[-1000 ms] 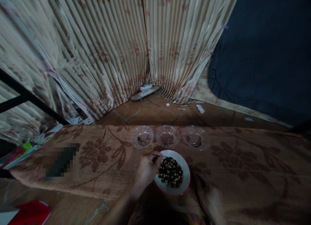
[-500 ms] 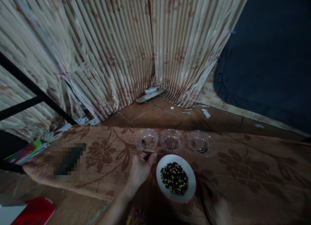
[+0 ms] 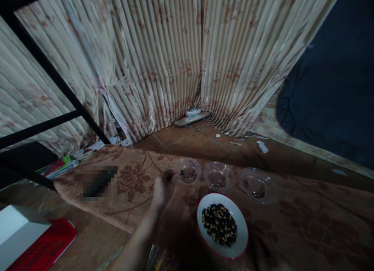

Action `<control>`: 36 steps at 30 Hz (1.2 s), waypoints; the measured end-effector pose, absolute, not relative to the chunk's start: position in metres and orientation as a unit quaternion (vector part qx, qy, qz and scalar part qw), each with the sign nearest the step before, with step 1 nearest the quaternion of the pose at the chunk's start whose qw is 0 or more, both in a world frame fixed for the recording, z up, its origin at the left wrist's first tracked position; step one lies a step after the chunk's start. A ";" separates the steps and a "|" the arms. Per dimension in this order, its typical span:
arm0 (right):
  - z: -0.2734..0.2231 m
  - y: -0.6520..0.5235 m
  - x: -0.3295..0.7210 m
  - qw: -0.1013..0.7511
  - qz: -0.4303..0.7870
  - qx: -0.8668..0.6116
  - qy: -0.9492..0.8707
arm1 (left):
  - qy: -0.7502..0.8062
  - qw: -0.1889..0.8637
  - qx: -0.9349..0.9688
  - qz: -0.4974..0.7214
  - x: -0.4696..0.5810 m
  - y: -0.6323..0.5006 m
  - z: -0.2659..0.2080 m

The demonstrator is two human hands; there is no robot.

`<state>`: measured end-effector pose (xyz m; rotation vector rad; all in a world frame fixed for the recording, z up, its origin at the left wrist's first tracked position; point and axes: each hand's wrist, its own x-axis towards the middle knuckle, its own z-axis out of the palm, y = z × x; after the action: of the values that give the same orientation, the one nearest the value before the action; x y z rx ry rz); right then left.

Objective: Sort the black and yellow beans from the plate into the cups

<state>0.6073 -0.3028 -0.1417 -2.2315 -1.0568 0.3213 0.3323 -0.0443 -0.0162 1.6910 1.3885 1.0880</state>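
Note:
My left hand [image 3: 164,190] is closed round a thin tool whose kind I cannot make out, its tip by the left clear plastic cup [image 3: 189,171]. A few dark bits lie in that cup. To its right stand a middle clear cup [image 3: 216,177], with some pale bits, and a right clear cup [image 3: 255,186], whose contents are hard to tell. Nearer to me, a white bowl with a red rim [image 3: 243,228] holds many mixed black and yellow beans [image 3: 219,225]. My right hand [image 3: 267,253] is a dim shape right of the bowl, its fingers lost in shadow.
A brown flowered cloth [image 3: 306,220] covers the table. A pixelated dark object [image 3: 99,183] lies on its left. At lower left is a red and white box [image 3: 43,240]. Beyond are a black metal frame [image 3: 58,85], striped curtains [image 3: 175,60] and a skateboard [image 3: 191,119] on the floor.
The view has swung left, so everything sits further right. My left hand has moved left from beside the bowl to the left cup. My right hand has sunk lower and dimmer.

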 end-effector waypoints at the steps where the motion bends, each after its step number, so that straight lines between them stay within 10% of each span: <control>1: -0.139 -0.302 0.606 0.322 0.114 -0.850 -0.400 | 0.531 0.354 0.645 0.420 0.333 -0.046 -0.018; 11: -0.113 -0.296 0.587 0.305 0.107 -0.860 -0.395 | 0.419 0.519 0.664 0.338 0.360 -0.106 0.001; 36: -0.105 -0.295 0.578 0.333 0.095 -0.843 -0.411 | 0.415 0.428 0.748 0.291 0.385 -0.126 -0.015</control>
<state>0.5779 -0.2946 -0.1049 -2.2031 -1.0744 0.2475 0.3854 -0.1260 -0.0150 1.8685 1.0364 0.7275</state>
